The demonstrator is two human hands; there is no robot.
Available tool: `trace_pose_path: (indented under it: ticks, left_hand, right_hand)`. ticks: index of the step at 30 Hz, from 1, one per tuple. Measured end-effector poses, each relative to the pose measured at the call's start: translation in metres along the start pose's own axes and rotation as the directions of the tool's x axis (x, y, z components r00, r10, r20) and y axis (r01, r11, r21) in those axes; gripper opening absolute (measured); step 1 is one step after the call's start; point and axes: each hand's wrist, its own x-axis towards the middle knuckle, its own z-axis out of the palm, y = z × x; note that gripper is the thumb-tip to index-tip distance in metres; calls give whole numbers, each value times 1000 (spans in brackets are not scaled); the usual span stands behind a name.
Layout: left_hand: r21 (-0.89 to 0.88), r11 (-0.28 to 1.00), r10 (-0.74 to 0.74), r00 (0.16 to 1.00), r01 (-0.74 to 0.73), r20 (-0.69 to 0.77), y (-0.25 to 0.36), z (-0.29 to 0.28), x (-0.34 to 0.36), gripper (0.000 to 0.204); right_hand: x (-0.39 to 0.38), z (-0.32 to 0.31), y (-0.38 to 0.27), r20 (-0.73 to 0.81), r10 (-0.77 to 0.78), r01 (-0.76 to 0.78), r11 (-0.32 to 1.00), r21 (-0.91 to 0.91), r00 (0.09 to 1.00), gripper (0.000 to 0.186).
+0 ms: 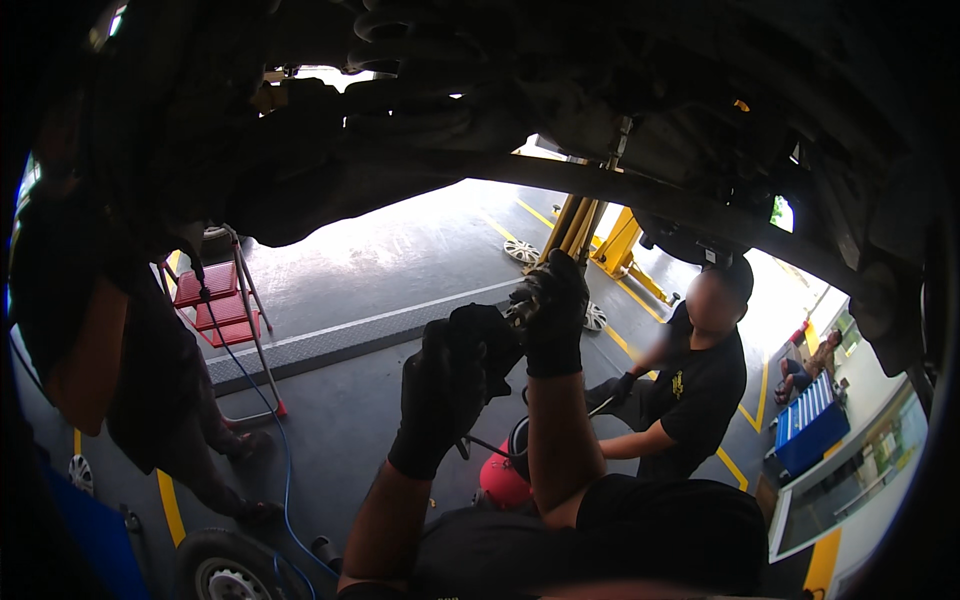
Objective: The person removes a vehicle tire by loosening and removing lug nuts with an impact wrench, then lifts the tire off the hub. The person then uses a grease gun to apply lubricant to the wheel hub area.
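Viewpoint: I am looking up from under a raised car, so my two gloved arms rise from the lower edge toward its dark underbody [640,110].
Left hand [450,395]: in a black glove, its grip is closed around a dark tool handle [497,335]; a thin hose or cable [490,447] hangs from below the fist, which suggests a powered tool, though I cannot make out its type.
Right hand [552,315]: also in a black glove, closed over the front end of the same tool, just above and beside the left one. I judge that it steadies the head while the left carries the weight.
Where the tool is: held between both fists, tilted upward, short of the chassis; I cannot see its tip touching anything.
Underbody: it fills the top of the view, and a long dark beam [600,190] crosses above my hands.
Co-worker [690,390]: a person in a black shirt and cap crouches to my right, one gloved hand reaching low toward a red rounded object [503,482] on the floor, well apart from my hands.
Left side: another person's legs [195,420] stand by a red step stool [222,310]; a blue hose [283,470] trails across the grey floor [400,270].
Lift: yellow lift posts [600,240] stand behind.
Far right: a blue tool cart [810,425].
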Motion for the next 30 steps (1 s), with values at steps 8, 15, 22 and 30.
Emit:
trace_pose_path:
  ticks: [8,15,22,30]
  left_hand:
    - [-44,989,-135,988,139,72,-2,0,-5,17]
    - [-129,986,-102,995,102,7,1,-1,-4,20]
    - [-54,998,29,999,-30,-23,-9,2,-2,19]
    - [281,951,95,986,-130,134,-11,3,2,16]
  right_hand:
    - [2,2,-2,53,39,-42,997,60,998,27]
    - [-6,9,-2,9,51,-51,998,28,999,27]
    - [-2,6,1,21,-6,6,1000,2,1000,27]
    - [-2,14,-2,289,67,-88,994,61,955,25]
